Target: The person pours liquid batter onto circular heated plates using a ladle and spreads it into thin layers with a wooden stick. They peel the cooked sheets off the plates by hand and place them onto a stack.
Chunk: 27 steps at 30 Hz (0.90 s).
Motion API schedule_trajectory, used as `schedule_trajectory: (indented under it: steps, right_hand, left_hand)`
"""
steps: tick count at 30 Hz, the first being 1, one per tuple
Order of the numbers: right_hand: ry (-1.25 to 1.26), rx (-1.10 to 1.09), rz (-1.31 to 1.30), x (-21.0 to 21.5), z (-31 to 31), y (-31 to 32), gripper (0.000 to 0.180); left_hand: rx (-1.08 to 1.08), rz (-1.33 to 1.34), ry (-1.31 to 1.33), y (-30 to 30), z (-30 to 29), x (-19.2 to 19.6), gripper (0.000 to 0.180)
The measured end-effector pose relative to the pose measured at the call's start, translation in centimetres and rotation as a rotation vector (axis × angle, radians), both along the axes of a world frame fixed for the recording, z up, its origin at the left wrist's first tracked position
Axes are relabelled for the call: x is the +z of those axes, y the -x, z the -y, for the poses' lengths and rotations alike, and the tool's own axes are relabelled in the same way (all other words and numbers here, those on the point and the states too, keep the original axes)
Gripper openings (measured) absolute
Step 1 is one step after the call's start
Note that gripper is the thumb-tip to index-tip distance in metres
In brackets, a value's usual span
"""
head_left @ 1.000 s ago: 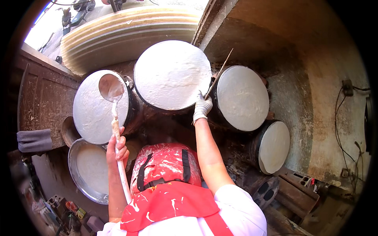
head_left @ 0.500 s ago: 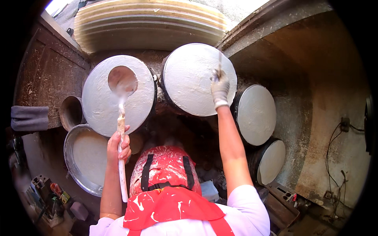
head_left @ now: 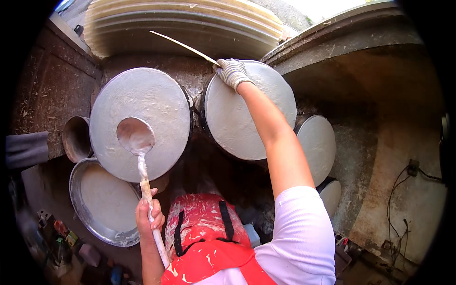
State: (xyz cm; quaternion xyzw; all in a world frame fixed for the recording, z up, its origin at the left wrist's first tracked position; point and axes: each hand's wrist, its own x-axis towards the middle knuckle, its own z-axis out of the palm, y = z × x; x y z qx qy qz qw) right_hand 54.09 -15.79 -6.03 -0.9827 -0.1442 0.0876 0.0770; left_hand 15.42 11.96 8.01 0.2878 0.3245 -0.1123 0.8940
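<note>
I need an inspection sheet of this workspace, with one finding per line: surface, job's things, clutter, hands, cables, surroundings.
Surface: large left white disc and right white disc, dark-edged, unevenly textured; smaller white discs farther right.
Job's things: ladle, its bowl over the left white disc; thin stick; metal basin with pale contents.
Clutter: small mixed items, lower left, too blurred to name.
Hands: bare left hand closed around the ladle handle; right hand, in striped glove, gripping the thin stick.
Cables: dark cables on the stained right wall.
Surroundings: ribbed pale panel beyond the discs.
</note>
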Motion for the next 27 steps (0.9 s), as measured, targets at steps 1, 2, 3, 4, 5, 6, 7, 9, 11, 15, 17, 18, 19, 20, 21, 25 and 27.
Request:
schedule_trajectory:
  steps: [1,2,3,4,5,6,7,9,11,15,17,18,19,20,21,25,27]
  right_hand:
    - [-0.007,0.001,-0.023,0.0,0.3,0.1,0.026]
    - [-0.015,-0.016,-0.019,0.0,0.6,0.1,0.024]
    - [-0.113,-0.06,-0.014,0.0,0.9,0.3,0.023]
    - [-0.207,-0.106,0.005,0.2,2.0,1.0,0.021]
    - [-0.343,-0.095,0.043,0.3,2.4,1.9,0.019]
    - [-0.482,-0.17,0.116,0.7,3.9,3.3,0.016]
    - [-0.606,-0.273,0.244,1.1,5.5,5.1,0.017]
    - [-0.753,-0.636,0.204,2.8,10.9,11.2,0.018]
    - [-0.77,-0.843,0.438,3.9,16.1,19.5,0.021]
    - [-0.747,-1.361,0.435,0.9,19.1,31.8,0.021]
    - [-0.815,-1.454,0.478,-1.5,17.3,33.3,0.02]
    - [-0.912,-1.508,0.422,-2.4,16.3,33.4,0.023]
    - [-0.943,-1.523,0.378,-2.8,15.3,33.3,0.039]
    - [-0.915,-1.522,0.417,-3.0,14.5,32.8,0.037]
    - [-0.899,-1.573,0.421,-2.9,13.8,32.2,0.035]
    - [-0.972,-1.578,0.426,-0.7,13.1,30.4,0.031]
    - [-0.913,-1.581,0.298,0.2,12.8,29.8,0.031]
  left_hand:
    - [-0.034,0.008,-0.02,-0.2,0.4,0.4,0.04]
    - [-0.062,0.028,-0.026,-0.5,0.6,0.8,0.04]
    - [-0.087,0.046,-0.031,-0.7,0.6,1.1,0.04]
    - [-0.103,0.055,-0.039,-1.0,0.7,1.5,0.04]
    - [-0.119,0.062,-0.038,-1.3,0.0,1.6,0.04]
    - [-0.109,0.076,-0.017,-1.5,0.0,1.8,0.04]
    - [-0.153,0.084,-0.018,-1.6,-0.3,1.9,0.04]
    - [-0.223,0.086,-0.017,-2.1,-0.6,2.0,0.04]
    - [-0.268,0.121,0.033,-2.5,-0.8,2.1,0.039]
    - [-0.371,0.135,0.051,-3.4,-0.7,2.2,0.039]
    - [-0.428,0.087,0.002,-3.6,-0.5,2.4,0.038]
    - [-0.441,0.094,-0.002,-3.6,-0.2,2.6,0.038]
    - [-0.453,0.075,-0.007,-3.4,-0.2,2.7,0.038]
    - [-0.455,0.074,0.003,-3.3,0.3,2.9,0.038]
    - [-0.445,0.079,0.022,-3.2,0.7,2.9,0.038]
    - [-0.416,0.097,0.062,-2.6,2.6,3.4,0.039]
    - [-0.413,0.079,0.075,-2.7,3.2,3.2,0.039]
